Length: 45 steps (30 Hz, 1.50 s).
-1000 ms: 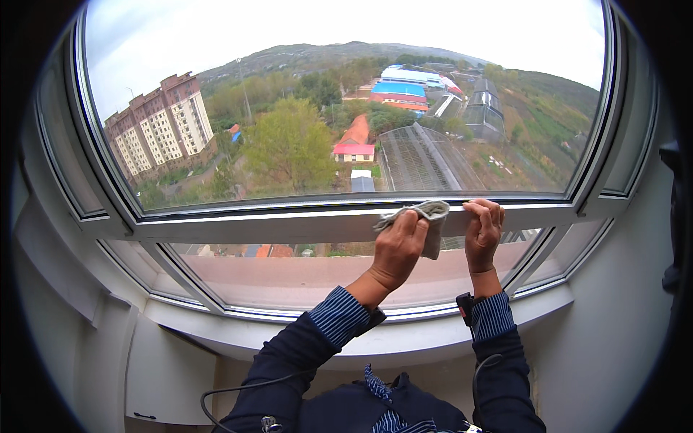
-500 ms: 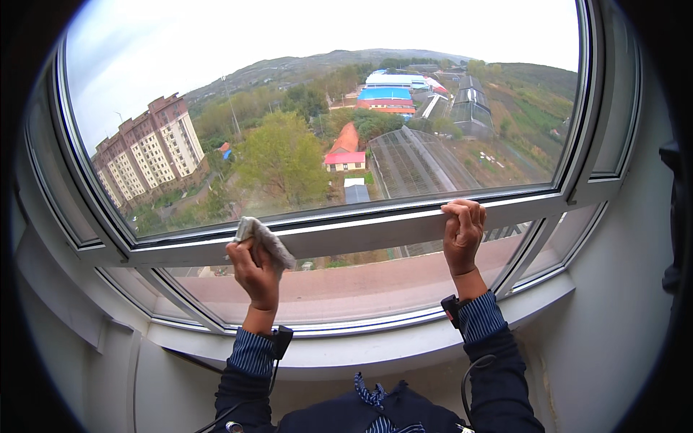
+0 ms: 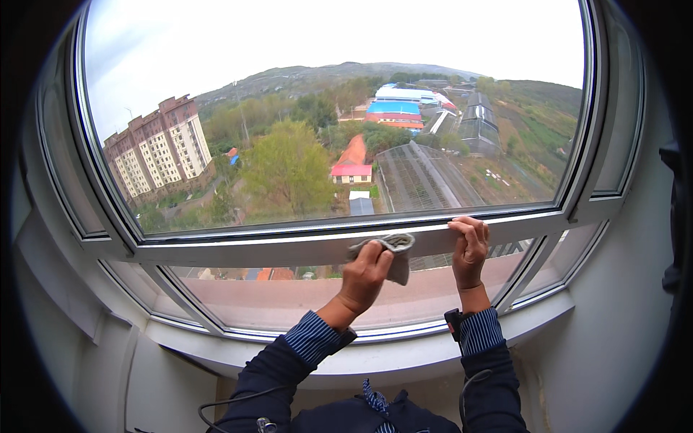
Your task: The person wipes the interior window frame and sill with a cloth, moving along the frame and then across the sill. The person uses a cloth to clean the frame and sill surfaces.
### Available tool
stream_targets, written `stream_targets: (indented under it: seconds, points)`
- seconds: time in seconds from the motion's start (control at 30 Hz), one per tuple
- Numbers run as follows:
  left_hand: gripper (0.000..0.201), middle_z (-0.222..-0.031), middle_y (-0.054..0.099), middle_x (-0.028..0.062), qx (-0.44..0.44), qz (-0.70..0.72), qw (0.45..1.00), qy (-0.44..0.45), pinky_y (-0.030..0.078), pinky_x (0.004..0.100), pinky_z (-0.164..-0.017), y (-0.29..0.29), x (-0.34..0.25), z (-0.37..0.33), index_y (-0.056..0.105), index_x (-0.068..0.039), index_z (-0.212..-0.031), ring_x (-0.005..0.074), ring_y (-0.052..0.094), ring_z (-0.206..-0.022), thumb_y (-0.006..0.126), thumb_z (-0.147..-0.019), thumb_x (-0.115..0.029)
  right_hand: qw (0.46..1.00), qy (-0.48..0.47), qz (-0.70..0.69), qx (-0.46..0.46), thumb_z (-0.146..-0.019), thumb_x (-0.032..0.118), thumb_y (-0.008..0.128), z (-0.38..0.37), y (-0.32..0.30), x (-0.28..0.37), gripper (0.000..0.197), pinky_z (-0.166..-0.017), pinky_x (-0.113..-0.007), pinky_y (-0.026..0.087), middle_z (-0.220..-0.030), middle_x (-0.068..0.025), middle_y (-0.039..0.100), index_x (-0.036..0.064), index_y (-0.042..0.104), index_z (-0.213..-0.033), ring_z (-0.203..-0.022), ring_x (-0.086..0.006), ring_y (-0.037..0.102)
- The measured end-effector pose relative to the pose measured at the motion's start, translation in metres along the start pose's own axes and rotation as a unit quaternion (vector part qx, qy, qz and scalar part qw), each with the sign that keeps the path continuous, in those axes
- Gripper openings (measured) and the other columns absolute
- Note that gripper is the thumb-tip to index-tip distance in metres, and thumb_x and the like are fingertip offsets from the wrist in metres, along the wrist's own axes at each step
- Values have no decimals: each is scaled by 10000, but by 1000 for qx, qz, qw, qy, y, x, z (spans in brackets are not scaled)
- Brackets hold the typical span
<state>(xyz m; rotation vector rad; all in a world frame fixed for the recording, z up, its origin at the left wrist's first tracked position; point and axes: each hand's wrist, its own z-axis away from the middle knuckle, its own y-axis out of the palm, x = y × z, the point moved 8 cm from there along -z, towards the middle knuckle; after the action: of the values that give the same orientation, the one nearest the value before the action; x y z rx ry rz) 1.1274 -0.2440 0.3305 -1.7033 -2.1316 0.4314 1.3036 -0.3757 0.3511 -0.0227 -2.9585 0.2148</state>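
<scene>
A large window pane (image 3: 339, 166) fills the upper view, and below it a pale frame rail (image 3: 238, 250) runs across. Two dark sleeves with striped cuffs rise from the lower edge: the left sleeve (image 3: 263, 379) slants up and to the right, carrying its forearm inward, while the right sleeve (image 3: 494, 386) stands nearly upright, leaning slightly left. The left hand (image 3: 363, 280) is raised at the rail, back of the hand showing, fingers bent and closed around a folded cloth. The right hand (image 3: 471, 249) is lifted a little higher beside it, wrist straight, fingers curled at the rail's upper edge; whether it clasps the rail cannot be told. The grey cloth (image 3: 399, 267) lies before the rail's front face, between the hands, one flap hanging beneath the left fingers.
</scene>
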Motion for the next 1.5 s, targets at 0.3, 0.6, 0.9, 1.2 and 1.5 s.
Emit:
stream_targets:
  seconds: [0.3,0.6,0.9,1.2,1.5]
  points:
    - [158,-936,566,126,-98,-57,986,-120,556,424,-602,-62,75,37,654,-61,-968,322,664,-777,762,-857,-27,1000,12,18,-15,-858,-71,588,2,5,-2,237,-959,-404,454,-1010,-71,674,95,697,-988,-993,-269,622]
    - [89,-946,565,88,-14,68,997,-39,589,346,-601,21,-29,-27,638,-63,-988,237,683,-836,682,-918,-95,999,10,-28,-37,-918,-80,571,2,-27,50,228,-955,-408,478,-1075,-111,669,64,661,-1070,-1034,-298,625]
    - [445,-1185,586,173,44,227,970,-80,595,455,-705,6,-5,-17,507,-42,-1336,398,692,-911,619,-907,-2,993,100,-50,28,-935,157,756,39,44,80,473,-1009,-426,477,-1294,-144,481,113,593,-1377,-1195,-313,540]
    - [122,-885,568,112,-79,89,992,33,474,403,-670,-44,40,-47,591,-60,-936,299,578,-765,702,-898,-28,994,102,17,-24,-829,99,849,54,34,32,556,-1036,-453,441,-1248,-142,504,141,612,-1330,-1193,-334,525]
    - [158,-814,539,90,-49,83,991,89,463,397,-637,-33,47,-46,588,-56,-821,272,550,-716,715,-913,-66,963,183,116,-162,-978,314,735,32,-36,-42,460,-1060,-504,391,-1287,-193,503,102,606,-1365,-1225,-379,478]
